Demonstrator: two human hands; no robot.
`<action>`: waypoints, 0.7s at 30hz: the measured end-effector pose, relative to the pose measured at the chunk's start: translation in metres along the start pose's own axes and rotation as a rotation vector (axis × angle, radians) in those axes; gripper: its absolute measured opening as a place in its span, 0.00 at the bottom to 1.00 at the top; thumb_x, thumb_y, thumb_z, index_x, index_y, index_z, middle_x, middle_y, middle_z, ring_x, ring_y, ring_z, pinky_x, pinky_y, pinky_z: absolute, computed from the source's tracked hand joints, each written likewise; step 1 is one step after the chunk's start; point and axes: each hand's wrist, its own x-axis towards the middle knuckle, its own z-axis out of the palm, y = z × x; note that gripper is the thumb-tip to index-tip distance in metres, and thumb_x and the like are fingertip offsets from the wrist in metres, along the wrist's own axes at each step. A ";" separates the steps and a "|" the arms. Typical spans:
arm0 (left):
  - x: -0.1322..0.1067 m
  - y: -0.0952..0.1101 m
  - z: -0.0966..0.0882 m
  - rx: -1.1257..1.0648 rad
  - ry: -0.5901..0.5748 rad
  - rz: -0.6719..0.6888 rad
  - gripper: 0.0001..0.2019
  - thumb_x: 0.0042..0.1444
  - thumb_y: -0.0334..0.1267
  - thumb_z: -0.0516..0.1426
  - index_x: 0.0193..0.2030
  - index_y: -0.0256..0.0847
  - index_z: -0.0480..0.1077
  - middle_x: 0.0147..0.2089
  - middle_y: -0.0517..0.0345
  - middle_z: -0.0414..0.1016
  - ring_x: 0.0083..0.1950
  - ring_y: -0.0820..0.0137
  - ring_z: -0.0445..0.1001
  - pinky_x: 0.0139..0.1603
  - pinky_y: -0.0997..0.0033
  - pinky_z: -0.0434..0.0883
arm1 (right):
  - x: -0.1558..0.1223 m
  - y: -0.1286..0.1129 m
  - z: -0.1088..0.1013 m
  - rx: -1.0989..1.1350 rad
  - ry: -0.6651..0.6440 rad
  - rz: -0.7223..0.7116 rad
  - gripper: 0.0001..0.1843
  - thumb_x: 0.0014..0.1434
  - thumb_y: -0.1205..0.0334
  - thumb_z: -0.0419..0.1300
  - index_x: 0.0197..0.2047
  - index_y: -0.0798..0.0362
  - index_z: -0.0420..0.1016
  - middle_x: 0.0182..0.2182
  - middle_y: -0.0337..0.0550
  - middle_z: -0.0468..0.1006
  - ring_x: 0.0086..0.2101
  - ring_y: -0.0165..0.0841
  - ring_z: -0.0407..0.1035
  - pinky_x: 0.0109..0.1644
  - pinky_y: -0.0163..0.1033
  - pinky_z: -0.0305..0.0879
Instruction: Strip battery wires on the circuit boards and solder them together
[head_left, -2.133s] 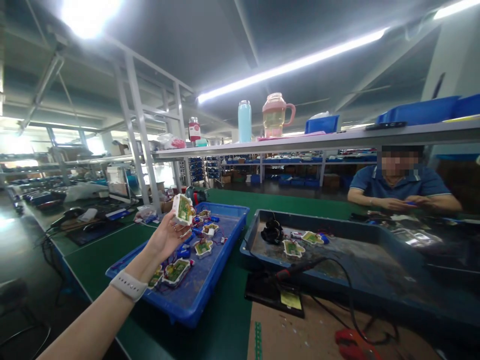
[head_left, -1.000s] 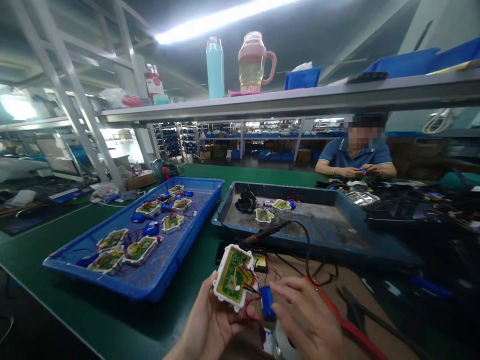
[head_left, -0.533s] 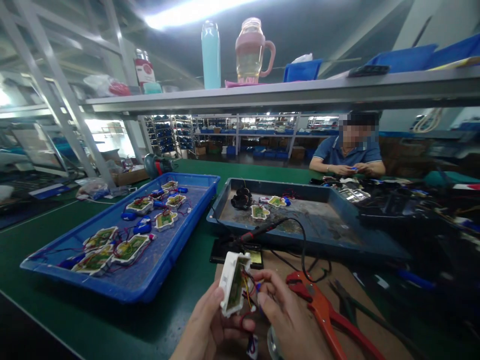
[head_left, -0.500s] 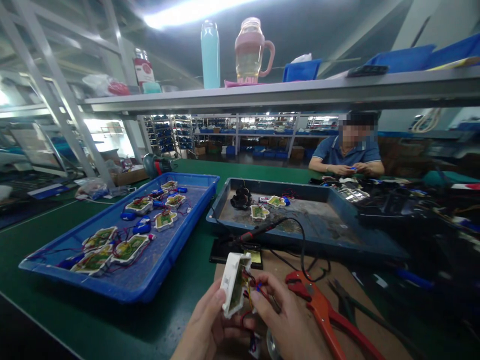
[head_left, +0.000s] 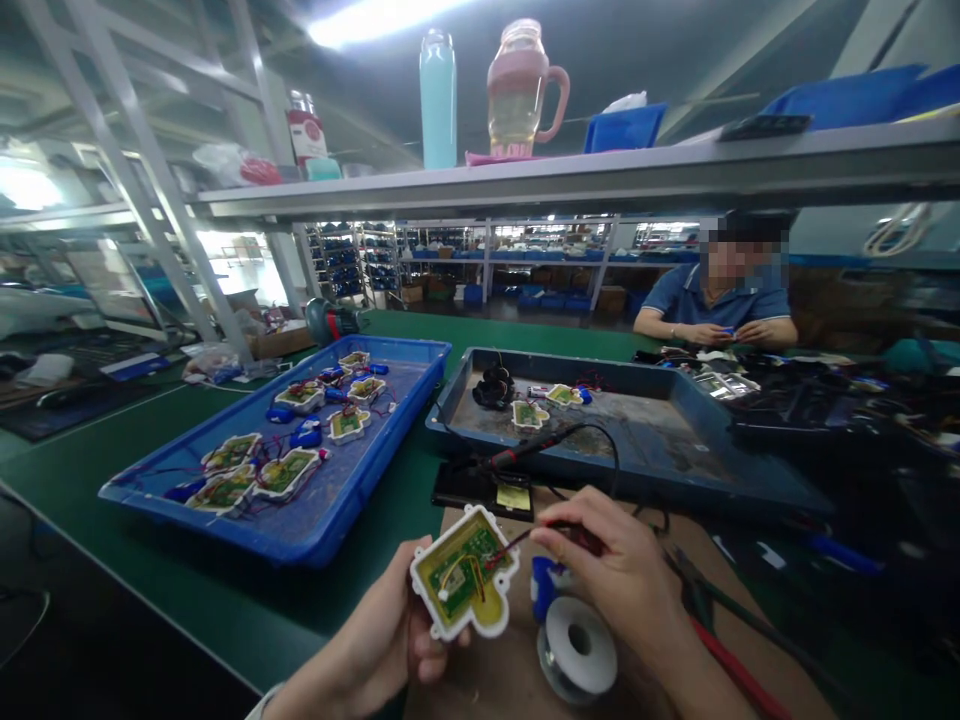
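Note:
My left hand (head_left: 409, 625) grips a white plastic housing (head_left: 491, 628) from its left side, and the open face with a green circuit board (head_left: 466, 572) is turned up toward me. Yellow and dark wires curve over the board. To the right, my right hand (head_left: 600, 545) pinches thin dark red wires (head_left: 517, 543) that run to the board's right part. Under that hand is a blue wrapped battery-like piece (head_left: 541, 588), partly hidden. Close below it sits a solder spool (head_left: 577, 645) with a white flange.
A blue tray (head_left: 300, 545) with several similar housings stands left; a dark tray (head_left: 637, 460) stands ahead. A soldering iron (head_left: 514, 455) rests on its stand. Pliers (head_left: 694, 590) lie right on the brown board (head_left: 480, 690). A co-worker (head_left: 724, 300) sits across, below the overhead shelf (head_left: 525, 190).
The housing has turned from edge-on to showing its board. My right hand has moved up and right, drawing the wires out. The solder spool and blue piece now show more fully.

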 end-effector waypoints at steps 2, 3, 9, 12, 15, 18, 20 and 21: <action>-0.005 0.002 0.000 -0.028 -0.029 -0.024 0.31 0.66 0.51 0.38 0.25 0.33 0.71 0.18 0.50 0.71 0.12 0.83 0.51 0.12 0.84 0.56 | 0.008 0.005 0.005 -0.018 -0.027 -0.053 0.10 0.61 0.53 0.60 0.36 0.48 0.78 0.29 0.39 0.71 0.29 0.31 0.66 0.32 0.35 0.63; -0.007 0.002 0.000 -0.048 -0.031 -0.013 0.31 0.66 0.51 0.38 0.26 0.33 0.71 0.18 0.51 0.71 0.12 0.83 0.51 0.13 0.84 0.58 | 0.010 0.007 0.009 -0.035 -0.049 -0.081 0.10 0.62 0.55 0.58 0.39 0.48 0.78 0.31 0.41 0.72 0.32 0.33 0.68 0.36 0.37 0.65; -0.013 0.003 -0.004 -0.120 0.041 0.064 0.29 0.67 0.48 0.36 0.38 0.32 0.73 0.24 0.48 0.75 0.17 0.76 0.66 0.23 0.72 0.74 | 0.004 -0.021 0.018 -0.177 -0.005 -0.304 0.21 0.59 0.69 0.51 0.54 0.50 0.71 0.49 0.48 0.70 0.52 0.42 0.62 0.54 0.53 0.62; -0.014 -0.002 -0.005 -0.132 0.010 0.098 0.26 0.67 0.47 0.38 0.40 0.32 0.72 0.25 0.50 0.75 0.18 0.75 0.68 0.26 0.68 0.76 | -0.003 -0.046 0.023 -0.194 -0.078 -0.367 0.19 0.57 0.69 0.55 0.53 0.52 0.70 0.42 0.48 0.71 0.44 0.40 0.65 0.45 0.49 0.65; -0.015 -0.006 -0.005 -0.154 -0.036 0.134 0.24 0.67 0.46 0.40 0.39 0.33 0.71 0.25 0.53 0.74 0.18 0.75 0.69 0.27 0.66 0.77 | -0.004 -0.054 0.032 -0.239 -0.133 -0.417 0.13 0.58 0.68 0.60 0.47 0.52 0.74 0.35 0.45 0.72 0.36 0.38 0.65 0.38 0.45 0.64; -0.017 -0.008 -0.006 -0.148 -0.061 0.156 0.24 0.67 0.47 0.39 0.40 0.32 0.71 0.26 0.51 0.75 0.19 0.75 0.70 0.28 0.66 0.77 | -0.004 -0.050 0.040 -0.136 -0.115 -0.419 0.06 0.61 0.69 0.58 0.39 0.52 0.75 0.33 0.43 0.73 0.35 0.36 0.66 0.37 0.42 0.65; -0.018 -0.007 -0.008 -0.140 -0.055 0.170 0.25 0.67 0.47 0.39 0.42 0.32 0.71 0.27 0.51 0.75 0.20 0.75 0.70 0.29 0.66 0.77 | -0.006 -0.044 0.040 -0.044 -0.089 -0.399 0.05 0.62 0.69 0.58 0.38 0.52 0.75 0.33 0.42 0.74 0.35 0.34 0.68 0.38 0.40 0.66; -0.019 -0.007 -0.008 -0.142 -0.044 0.177 0.25 0.67 0.47 0.39 0.42 0.31 0.70 0.26 0.51 0.75 0.20 0.74 0.70 0.29 0.66 0.77 | -0.007 -0.042 0.040 -0.007 -0.084 -0.385 0.05 0.61 0.69 0.59 0.39 0.52 0.75 0.33 0.41 0.75 0.35 0.34 0.68 0.38 0.39 0.66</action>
